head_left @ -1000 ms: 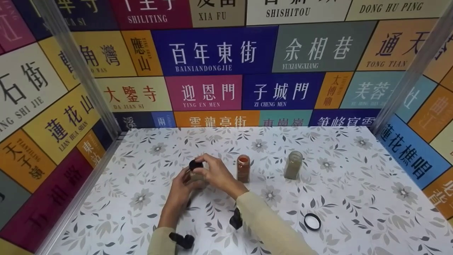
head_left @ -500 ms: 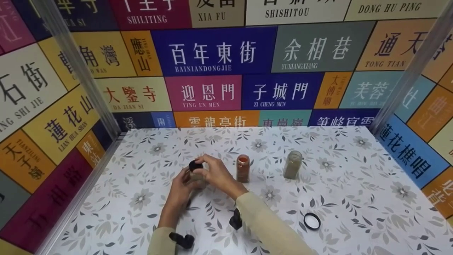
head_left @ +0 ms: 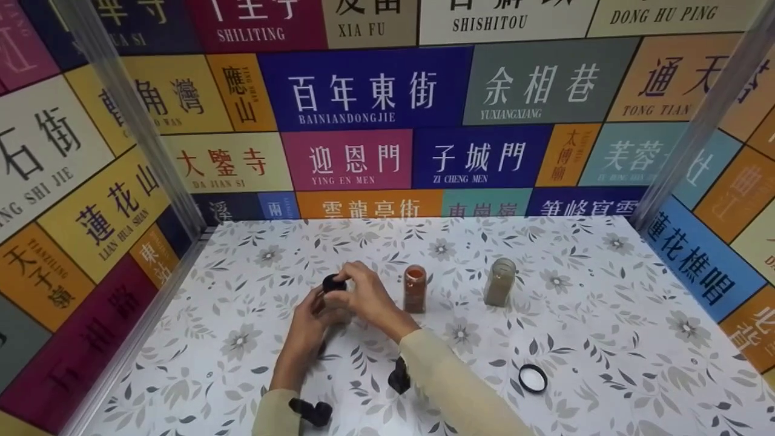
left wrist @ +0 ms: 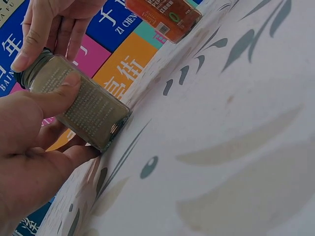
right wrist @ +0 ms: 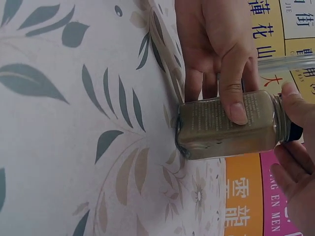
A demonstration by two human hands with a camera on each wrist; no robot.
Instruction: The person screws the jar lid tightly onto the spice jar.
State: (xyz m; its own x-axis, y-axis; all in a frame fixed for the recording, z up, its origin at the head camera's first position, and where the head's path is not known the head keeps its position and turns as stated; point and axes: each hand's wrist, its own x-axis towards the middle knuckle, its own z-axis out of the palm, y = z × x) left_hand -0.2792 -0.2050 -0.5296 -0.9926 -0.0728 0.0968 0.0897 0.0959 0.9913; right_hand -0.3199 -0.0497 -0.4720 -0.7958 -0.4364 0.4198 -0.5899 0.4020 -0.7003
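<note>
The left grip [head_left: 310, 321] holds a square glass jar [left wrist: 96, 110], its thumb laid across the printed face and its fingers round the far side and near the base, as we see best in the two wrist views. The right grip [head_left: 369, 297] pinches the black cap [head_left: 333, 283] at the jar's mouth between thumb and fingers. The jar has a greyish-brown filling and rows of pale lettering, and it stands on the left half of the table [head_left: 212, 327], mouth upward, its base down at the patterned surface; in the head view we lose most of its body behind the fingers. Just beside the right grip, on its right, we find an orange-red jar [head_left: 415, 293] standing upright with its mouth open. Farther right, well apart from both grips, stands a third jar [head_left: 500, 287], clear at the neck and greyish below, also open at the top. Nearer to us, a black-rimmed lid [head_left: 533, 378] with a white inside lies flat to the right of the right sleeve [head_left: 460, 381]. Behind the table we see a wall [head_left: 366, 88] of coloured panels bearing Chinese characters and Latin lettering, such as SHISHITOU and YING EN MEN.
</note>
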